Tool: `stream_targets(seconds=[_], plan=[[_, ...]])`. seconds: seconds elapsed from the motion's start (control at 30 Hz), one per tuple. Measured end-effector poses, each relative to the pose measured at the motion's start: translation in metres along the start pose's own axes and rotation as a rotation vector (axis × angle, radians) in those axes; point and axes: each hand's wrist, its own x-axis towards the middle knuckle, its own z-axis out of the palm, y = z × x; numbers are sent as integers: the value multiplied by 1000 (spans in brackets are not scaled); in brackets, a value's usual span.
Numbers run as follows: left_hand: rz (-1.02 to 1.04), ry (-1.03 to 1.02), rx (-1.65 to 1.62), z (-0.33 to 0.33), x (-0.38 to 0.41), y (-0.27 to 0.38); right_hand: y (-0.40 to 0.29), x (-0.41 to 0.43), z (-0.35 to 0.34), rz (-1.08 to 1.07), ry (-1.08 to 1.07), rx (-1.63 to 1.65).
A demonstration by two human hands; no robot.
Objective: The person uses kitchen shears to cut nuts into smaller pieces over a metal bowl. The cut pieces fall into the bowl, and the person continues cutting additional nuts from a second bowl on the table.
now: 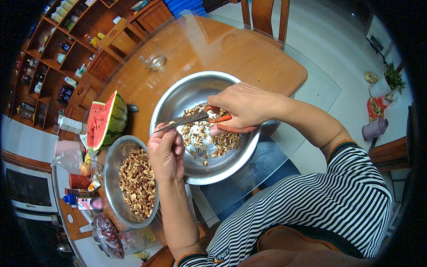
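Note:
My right hand (238,103) grips scissors (190,120) with orange-red handles and dark metal blades over a wide steel basin (206,177). Small cut pieces (227,143), brown and cream, lie scattered on the basin's bottom. At the basin's left side, my left hand (166,150) has its fingers curled, and its fingertips pinch something small and pale at the blades, too small to name. Beside my left forearm stands a smaller steel bowl (111,197) heaped with larger brown and cream pieces (136,183) of the same look.
A cut watermelon piece (111,123) rests behind the smaller bowl. A clear glass (152,58) stands farther back on the glass-topped wooden table (217,43). A phone (85,204), a blue-capped bottle (70,199) and a bag of dark red items (106,233) lie at the left.

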Motion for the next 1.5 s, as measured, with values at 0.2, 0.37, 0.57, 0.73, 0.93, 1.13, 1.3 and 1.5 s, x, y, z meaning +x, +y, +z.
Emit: stream_targets(seconds=[0.2, 0.37, 0.57, 0.73, 0.93, 1.13, 1.3, 1.5], plan=[[-3, -1, 18, 1, 0, -1, 1, 1, 1, -1, 8, -9], [-11, -9, 2, 0, 0, 0, 2, 1, -1, -48, 26, 8], [-29, -58, -38, 0, 1, 1, 0, 0, 5, 0, 123, 94], [-39, -95, -140, -2, -1, 1, -1, 0, 5, -93, 174, -12], [-57, -90, -214, -2, -1, -1, -4, -1, 6, -123, 242, -57], [-51, -73, -210, -1, 0, -2, -3, 0, 5, -96, 194, -107], [-35, -62, -78, 1, 0, -2, -1, 0, 3, -74, 180, -145], [-58, 0, 43, 3, 0, -1, 10, 2, 4, -167, 464, -218]])
